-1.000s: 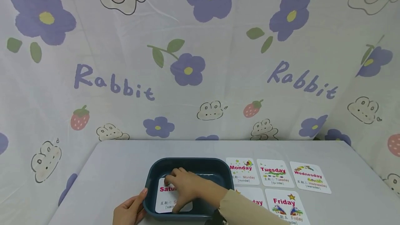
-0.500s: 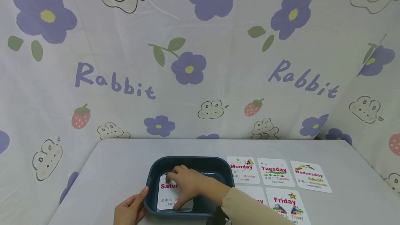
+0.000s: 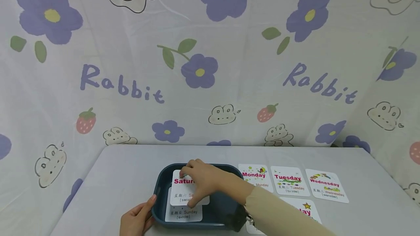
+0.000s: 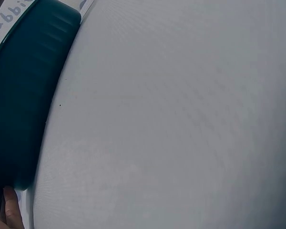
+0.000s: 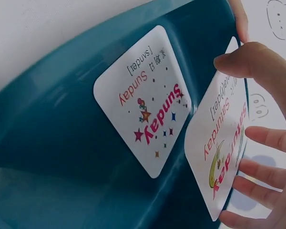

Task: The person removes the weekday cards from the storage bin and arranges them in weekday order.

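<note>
My right hand [image 3: 205, 179] holds the white "Saturday" flashcard [image 3: 183, 191] by its edges, thumb at one edge and fingertips at the opposite one. In the right wrist view that card [image 5: 219, 138] is tilted up from the floor of a dark teal plastic basin [image 3: 221, 208]. Partly covered by it in the head view, a "Sunday" flashcard [image 5: 145, 102] lies flat in the basin. My left hand [image 3: 136, 219] grips the basin's left end, its thumb against the rim. Only a few left fingers [image 4: 12, 210] show in the left wrist view.
Right of the basin, "Monday" [image 3: 254, 177], "Tuesday" [image 3: 289, 180] and "Wednesday" [image 3: 326, 185] cards lie in a row. A card ending in "day" [image 3: 305, 210] lies below them, partly hidden by my right sleeve [image 3: 279, 214]. A printed rabbit curtain [image 3: 246, 54] hangs behind the white table.
The right hand has lifted the "Saturday" card and moved it up and slightly right in the head view, uncovering the "Sunday" card beneath. The left hand stays at the basin.
</note>
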Demonstrator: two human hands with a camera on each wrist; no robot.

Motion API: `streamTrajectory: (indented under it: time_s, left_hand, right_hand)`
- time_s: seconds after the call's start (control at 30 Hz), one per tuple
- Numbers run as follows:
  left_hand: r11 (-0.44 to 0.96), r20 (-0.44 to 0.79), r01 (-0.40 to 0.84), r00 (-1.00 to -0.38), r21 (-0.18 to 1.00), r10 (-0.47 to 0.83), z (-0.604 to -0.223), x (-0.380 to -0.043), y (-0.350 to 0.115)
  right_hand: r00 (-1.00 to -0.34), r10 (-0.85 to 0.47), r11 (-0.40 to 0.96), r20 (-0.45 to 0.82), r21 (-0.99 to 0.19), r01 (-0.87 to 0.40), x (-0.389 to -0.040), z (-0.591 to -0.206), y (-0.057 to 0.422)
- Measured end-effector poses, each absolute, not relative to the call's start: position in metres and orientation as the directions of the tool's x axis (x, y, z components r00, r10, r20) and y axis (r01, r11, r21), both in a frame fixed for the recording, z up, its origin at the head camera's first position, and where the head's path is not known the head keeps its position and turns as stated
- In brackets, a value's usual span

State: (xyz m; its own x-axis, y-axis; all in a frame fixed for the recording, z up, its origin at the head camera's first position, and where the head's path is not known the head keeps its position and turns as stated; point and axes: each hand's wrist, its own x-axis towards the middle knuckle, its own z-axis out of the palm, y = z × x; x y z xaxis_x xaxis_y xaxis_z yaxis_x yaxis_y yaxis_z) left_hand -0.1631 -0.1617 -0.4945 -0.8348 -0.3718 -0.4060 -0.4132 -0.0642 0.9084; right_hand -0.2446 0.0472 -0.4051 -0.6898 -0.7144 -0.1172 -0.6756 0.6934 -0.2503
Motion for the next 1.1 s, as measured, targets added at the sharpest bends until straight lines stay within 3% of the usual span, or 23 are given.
streamTrajectory:
  time_s: [0.43,1.1]
  left_hand:
    - [-0.082,-0.422,-0.424,-0.825,0.902,-0.376,-0.493,-0.162,-0.162]
    - [-0.044,-0.452,-0.473,-0.808,0.880,-0.378,-0.492,-0.161,-0.162]
  right_hand:
    - [-0.692,-0.710,0.698,-0.132,-0.264,-0.666,-0.235,-0.397,0.064]
    - [-0.756,-0.642,0.753,-0.127,-0.293,-0.589,-0.221,-0.381,0.142]
